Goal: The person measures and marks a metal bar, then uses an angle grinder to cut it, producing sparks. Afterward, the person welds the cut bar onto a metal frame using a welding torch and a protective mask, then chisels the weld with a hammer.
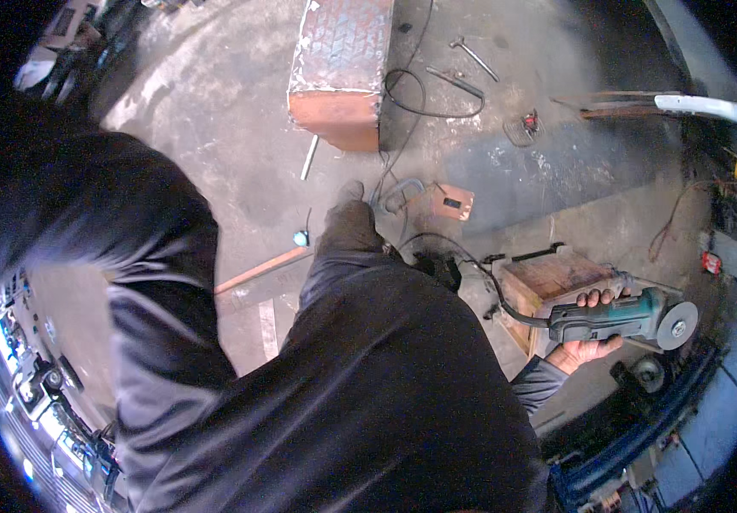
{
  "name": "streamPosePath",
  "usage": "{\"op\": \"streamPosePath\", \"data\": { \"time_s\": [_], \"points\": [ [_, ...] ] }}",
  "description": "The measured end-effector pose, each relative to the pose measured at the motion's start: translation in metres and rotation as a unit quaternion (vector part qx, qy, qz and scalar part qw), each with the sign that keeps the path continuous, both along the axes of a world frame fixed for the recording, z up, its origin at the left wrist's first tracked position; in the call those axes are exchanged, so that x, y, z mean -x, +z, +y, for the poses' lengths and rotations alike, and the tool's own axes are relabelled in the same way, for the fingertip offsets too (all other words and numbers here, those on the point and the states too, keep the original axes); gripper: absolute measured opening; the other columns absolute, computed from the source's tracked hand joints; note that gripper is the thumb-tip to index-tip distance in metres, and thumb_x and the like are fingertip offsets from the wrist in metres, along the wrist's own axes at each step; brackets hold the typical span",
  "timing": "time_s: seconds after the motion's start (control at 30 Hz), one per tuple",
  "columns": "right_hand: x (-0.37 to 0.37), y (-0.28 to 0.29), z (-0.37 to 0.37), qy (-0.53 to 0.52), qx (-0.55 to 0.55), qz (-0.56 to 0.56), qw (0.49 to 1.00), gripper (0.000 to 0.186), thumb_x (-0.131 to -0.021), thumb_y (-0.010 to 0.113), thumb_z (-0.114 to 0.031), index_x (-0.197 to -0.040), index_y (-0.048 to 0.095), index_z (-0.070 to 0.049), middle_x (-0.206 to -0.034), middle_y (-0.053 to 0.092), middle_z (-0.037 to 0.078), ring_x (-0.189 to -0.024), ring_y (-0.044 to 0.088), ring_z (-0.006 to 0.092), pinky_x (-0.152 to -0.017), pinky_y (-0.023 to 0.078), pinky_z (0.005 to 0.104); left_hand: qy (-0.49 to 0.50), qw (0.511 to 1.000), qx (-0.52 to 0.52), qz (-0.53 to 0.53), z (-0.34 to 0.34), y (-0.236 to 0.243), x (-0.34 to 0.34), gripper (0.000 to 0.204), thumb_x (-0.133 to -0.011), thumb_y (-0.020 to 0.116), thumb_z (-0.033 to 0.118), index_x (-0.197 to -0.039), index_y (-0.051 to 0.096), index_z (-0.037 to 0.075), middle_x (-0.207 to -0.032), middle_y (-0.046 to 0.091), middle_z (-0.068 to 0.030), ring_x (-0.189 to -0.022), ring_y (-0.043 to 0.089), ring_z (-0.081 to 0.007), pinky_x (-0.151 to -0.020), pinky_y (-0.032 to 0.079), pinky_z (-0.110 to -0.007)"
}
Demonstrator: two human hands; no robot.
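I have the angle grinder (621, 318) gripped in my right hand (589, 342), fingers (595, 297) clenched around its teal-and-grey body, with the grinding disc pointing toward the right and the black cable (505, 303) trailing back to the left. The tool hangs in the air just past the near right corner of a small wooden box (556, 286) that stands on the concrete floor (240, 103). My left hand is not in view, hidden somewhere behind my dark jacket, so I cannot tell what its fingers are doing. As I judge it, this is the carrying stage: the grinder is held but its disc touches nothing. The next move calls for a steady second grip on the body and keeping the cable clear of the disc and my foot (349, 224). A rusty metal block (340, 68) lies well apart, farther up the floor.
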State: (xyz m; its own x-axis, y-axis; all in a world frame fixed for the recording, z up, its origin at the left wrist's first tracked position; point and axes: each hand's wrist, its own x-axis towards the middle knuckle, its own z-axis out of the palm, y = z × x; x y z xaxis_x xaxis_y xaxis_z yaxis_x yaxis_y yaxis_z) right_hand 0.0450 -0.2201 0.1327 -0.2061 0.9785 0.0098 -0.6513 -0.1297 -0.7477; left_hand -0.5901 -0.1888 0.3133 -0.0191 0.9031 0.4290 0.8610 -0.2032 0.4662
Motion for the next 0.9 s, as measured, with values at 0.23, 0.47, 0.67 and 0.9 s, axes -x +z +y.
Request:
{"op": "streamPosePath", "data": {
  "time_s": [0.23, 0.47, 0.67, 0.9],
  "points": [
    [0.088, 0.038, -0.015, -0.041, -0.024, 0.003, 0.999, 0.096, -0.076, 0.08, -0.05, -0.15, 0.031, -0.011, -0.117, 0.046, 0.011, -0.102, 0.045, 0.0282, -0.089, 0.041, 0.0438, -0.067, 0.993, 0.071, 0.072, -0.007, -0.032, 0.1, 0.045, -0.086, 0.074, 0.023, -0.124, 0.062, 0.003, -0.111, 0.067, -0.0067, -0.096, 0.063, -0.0173, -0.086, 0.052, -0.035],
    [0.153, 0.054, -0.019, -0.034, -0.038, 0.013, 0.999, 0.095, -0.075, 0.08, -0.048, -0.148, 0.033, -0.009, -0.115, 0.046, 0.011, -0.1, 0.045, 0.0274, -0.088, 0.04, 0.0419, -0.138, 0.989, 0.042, 0.045, -0.025, -0.006, 0.116, 0.038, -0.086, 0.072, 0.019, -0.12, 0.064, 0.003, -0.105, 0.068, -0.007, -0.091, 0.064, -0.0163, -0.081, 0.053, -0.033],
    [0.193, 0.057, -0.017, -0.047, -0.045, 0.013, 0.998, 0.093, -0.073, 0.082, -0.044, -0.145, 0.036, -0.008, -0.112, 0.048, 0.011, -0.099, 0.047, 0.0274, -0.087, 0.042, 0.0408, -0.19, 0.982, 0.017, 0.011, -0.041, 0.032, 0.102, 0.033, -0.087, 0.071, 0.016, -0.117, 0.066, 0.002, -0.1, 0.069, -0.0072, -0.085, 0.064, -0.0155, -0.078, 0.054, -0.031],
    [0.208, 0.046, -0.022, -0.035, -0.052, 0.031, 0.998, 0.097, -0.072, 0.083, -0.05, -0.147, 0.035, -0.012, -0.114, 0.052, 0.011, -0.098, 0.052, 0.0268, -0.085, 0.046, 0.0435, -0.232, 0.972, -0.03, -0.002, -0.046, 0.07, 0.085, 0.027, -0.088, 0.069, 0.012, -0.113, 0.068, 0.002, -0.095, 0.07, -0.0075, -0.08, 0.065, -0.0145, -0.073, 0.055, -0.029]
  ]
}}
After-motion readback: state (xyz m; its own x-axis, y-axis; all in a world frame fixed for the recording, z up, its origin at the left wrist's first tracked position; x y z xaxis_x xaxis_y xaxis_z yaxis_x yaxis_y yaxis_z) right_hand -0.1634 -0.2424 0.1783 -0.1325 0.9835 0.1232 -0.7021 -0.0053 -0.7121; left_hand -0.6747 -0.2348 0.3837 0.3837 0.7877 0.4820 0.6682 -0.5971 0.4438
